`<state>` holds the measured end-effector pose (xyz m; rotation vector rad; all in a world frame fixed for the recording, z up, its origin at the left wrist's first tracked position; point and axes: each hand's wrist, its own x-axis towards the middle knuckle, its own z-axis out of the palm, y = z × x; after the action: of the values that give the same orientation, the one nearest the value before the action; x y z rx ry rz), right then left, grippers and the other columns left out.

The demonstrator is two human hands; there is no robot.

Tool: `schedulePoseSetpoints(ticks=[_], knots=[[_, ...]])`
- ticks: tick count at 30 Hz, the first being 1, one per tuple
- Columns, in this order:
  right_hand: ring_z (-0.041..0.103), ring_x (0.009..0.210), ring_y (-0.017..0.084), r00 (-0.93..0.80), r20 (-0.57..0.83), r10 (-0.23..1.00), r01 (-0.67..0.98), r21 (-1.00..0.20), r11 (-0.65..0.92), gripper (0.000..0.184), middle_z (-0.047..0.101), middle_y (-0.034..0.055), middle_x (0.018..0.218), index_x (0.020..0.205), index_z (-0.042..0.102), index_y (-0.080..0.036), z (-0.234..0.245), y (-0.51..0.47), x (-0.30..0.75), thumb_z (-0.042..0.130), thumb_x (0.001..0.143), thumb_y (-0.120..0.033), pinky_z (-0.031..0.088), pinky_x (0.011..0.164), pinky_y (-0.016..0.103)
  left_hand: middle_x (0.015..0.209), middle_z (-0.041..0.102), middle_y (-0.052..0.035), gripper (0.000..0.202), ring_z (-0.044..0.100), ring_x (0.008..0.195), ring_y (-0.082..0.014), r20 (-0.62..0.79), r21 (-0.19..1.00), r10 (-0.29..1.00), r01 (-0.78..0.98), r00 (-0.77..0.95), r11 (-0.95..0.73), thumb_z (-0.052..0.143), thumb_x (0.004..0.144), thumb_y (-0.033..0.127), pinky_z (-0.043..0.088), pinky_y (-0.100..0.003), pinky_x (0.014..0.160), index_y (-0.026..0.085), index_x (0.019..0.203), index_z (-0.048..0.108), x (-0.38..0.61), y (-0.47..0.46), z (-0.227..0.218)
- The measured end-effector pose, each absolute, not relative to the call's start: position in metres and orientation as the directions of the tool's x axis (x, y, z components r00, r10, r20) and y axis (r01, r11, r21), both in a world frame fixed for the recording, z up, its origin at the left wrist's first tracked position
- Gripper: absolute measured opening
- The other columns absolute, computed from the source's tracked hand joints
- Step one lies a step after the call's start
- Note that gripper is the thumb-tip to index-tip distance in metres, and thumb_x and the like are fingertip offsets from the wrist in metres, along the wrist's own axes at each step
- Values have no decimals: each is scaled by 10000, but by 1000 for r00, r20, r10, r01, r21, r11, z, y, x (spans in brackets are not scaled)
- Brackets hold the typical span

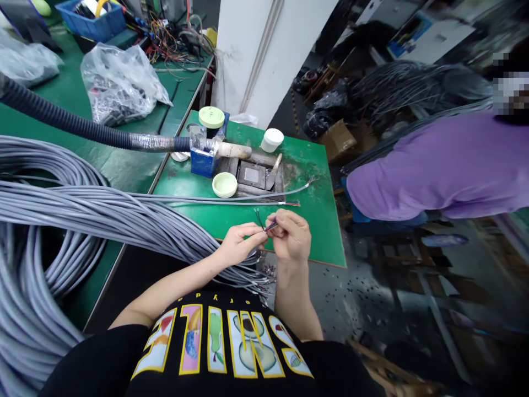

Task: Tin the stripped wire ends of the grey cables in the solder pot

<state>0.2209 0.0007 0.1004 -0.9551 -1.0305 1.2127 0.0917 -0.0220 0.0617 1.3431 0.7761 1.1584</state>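
Note:
My left hand pinches the end of a grey cable, close to where its thin coloured wires fan out. Facing it, my right hand is closed with thumb and fingertips on some of those wires. A few dark strands stick up between the two hands. Just beyond them, two grey cables lie across the green table with stripped wire ends pointing right. Beneath my left forearm runs a thick bundle of grey cables, its bared ends hanging near my shirt.
A ribbed hose reaches over a blue box to a metal pot. Around it stand a pale green bowl, a white cup and a round lid. Coiled cable fills the left side. A person in a purple shirt sits at right.

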Motion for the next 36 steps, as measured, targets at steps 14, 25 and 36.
schedulePoseSetpoints(ticks=[14,25,36], knots=[[508,542,136,-40,292,955,341,-895,288,101,590,-18,597,766,744,-219,97,-14,228,673,760,-291,406,535,278,595,602,-30,443,568,610,-133,35,969,953,-244,300,41,604,790,548,460,-274,661,149,608,664,89,-27,48],[219,380,64,335,321,886,-63,-930,361,271,301,-74,426,518,554,-198,105,17,249,661,715,-349,216,399,234,582,628,-47,426,620,757,-185,28,968,949,-245,315,53,605,791,542,470,-298,735,161,611,670,87,-31,46],[538,550,133,-46,234,971,309,-921,237,107,633,-8,624,679,710,-202,91,-3,224,691,727,-296,410,521,252,596,655,-28,386,565,523,-100,-159,829,931,-469,328,306,718,702,509,457,-255,640,128,653,678,86,-26,40]])
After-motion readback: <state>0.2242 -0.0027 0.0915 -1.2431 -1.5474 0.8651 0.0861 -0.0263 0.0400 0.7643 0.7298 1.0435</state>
